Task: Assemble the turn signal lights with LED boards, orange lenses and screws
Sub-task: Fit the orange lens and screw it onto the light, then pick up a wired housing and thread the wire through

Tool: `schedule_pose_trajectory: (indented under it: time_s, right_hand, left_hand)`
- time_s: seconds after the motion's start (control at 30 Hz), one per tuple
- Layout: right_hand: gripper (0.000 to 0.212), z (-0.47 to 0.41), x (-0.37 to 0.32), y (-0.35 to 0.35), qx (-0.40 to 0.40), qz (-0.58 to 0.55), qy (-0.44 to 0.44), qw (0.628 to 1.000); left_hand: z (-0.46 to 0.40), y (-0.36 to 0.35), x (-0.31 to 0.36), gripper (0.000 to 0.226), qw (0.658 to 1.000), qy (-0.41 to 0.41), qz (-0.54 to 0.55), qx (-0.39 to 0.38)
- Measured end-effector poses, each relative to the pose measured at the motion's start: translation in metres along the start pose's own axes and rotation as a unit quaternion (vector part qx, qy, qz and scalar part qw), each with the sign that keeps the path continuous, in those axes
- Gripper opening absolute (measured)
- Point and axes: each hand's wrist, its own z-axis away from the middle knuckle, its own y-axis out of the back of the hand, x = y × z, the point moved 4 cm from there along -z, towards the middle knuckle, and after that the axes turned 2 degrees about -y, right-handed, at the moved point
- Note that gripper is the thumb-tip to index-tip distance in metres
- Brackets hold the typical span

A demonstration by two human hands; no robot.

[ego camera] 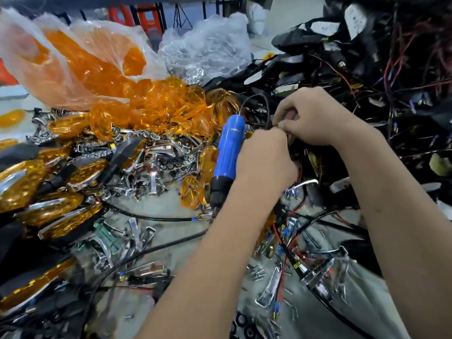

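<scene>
- Head view: both hands are meeting just right of centre, over the near edge of a black pile of housings and wires [367, 77].
- Left hand [265, 159] is lying nearer the camera, fingers curled inward around something dark; what it is gripping is hidden behind the knuckles, so cannot tell the part.
- Right hand [315, 116] is sitting just beyond and above the left, touching it, fingertips [283, 124] pinching a small thing at the point where the hands meet; too small to name, probably a wire end or small fitting.
- So the work piece is lying between the two hands, slightly toward the left palm; its long axis is not readable.
- Blue electric screwdriver [226, 157] is standing nearly upright just left of the left hand, tip down toward the desk [171, 204], neither hand visibly gripping it. Left hand is the nearer one to it.
- Loose orange lenses [168, 106] are heaped behind the screwdriver, spilling from a clear bag [80, 57].
- Finished lights [61, 211] are stacked at far left.
- Chrome pieces [156, 157] and screws [256, 274] are littering the grey desk.
- Room: cluttered workshop, red stools [137, 13] at the back.
</scene>
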Motion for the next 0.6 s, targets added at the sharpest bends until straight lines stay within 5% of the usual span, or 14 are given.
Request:
schedule_pose_trajectory:
  time_s: [0.13, 0.27, 0.37, 0.6]
  right_hand:
    - [0.020, -0.001, 0.003, 0.005, 0.016, -0.036, -0.025, 0.999]
    - [0.027, -0.037, -0.007, 0.005, 0.091, -0.001, -0.025, 0.996]
    - [0.032, -0.081, -0.012, -0.006, 0.085, 0.127, -0.004, 0.988]
    - [0.068, -0.149, 0.000, -0.043, -0.044, 0.385, -0.018, 0.922]
  left_hand:
    - [-0.012, -0.017, -0.008, 0.051, 0.998, 0.025, -0.032, -0.037]
    - [-0.026, 0.002, -0.022, 0.038, 0.993, 0.054, 0.069, 0.077]
    - [-0.044, 0.016, -0.041, 0.017, 0.986, 0.084, 0.094, 0.111]
    - [-0.072, 0.021, -0.074, 0.014, 0.965, 0.146, 0.171, 0.139]
